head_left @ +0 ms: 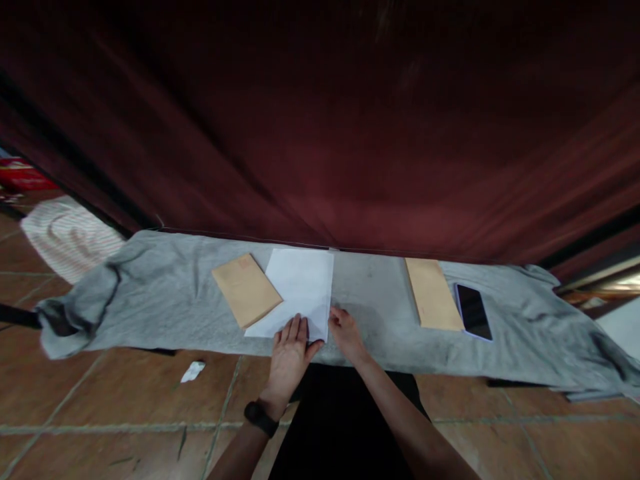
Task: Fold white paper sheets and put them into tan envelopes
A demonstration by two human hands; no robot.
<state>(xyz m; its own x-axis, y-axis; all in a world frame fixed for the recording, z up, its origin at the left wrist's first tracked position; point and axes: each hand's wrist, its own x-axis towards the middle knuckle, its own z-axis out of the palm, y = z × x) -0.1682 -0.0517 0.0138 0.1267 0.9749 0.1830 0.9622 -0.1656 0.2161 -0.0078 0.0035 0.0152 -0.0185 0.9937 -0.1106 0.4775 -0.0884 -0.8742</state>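
Note:
A white sheet of paper [303, 280], perhaps a small stack, lies on the grey cloth. My left hand [290, 350] rests flat on its near edge with the fingers stretched out. At the paper's right edge, my right hand [345, 332] has its fingers curled and pinched on the sheet near the lower right corner. A brown envelope [245, 287], possibly one of several in a pile, overlaps the paper's left side at a slant.
To the right lie a stack of brown envelopes [433, 293] and a phone [474, 312] with a dark screen. The grey cloth [165, 293] covers a narrow bench. A dark red curtain [320, 133] hangs behind it. A paper scrap [193, 371] lies on the tiled floor.

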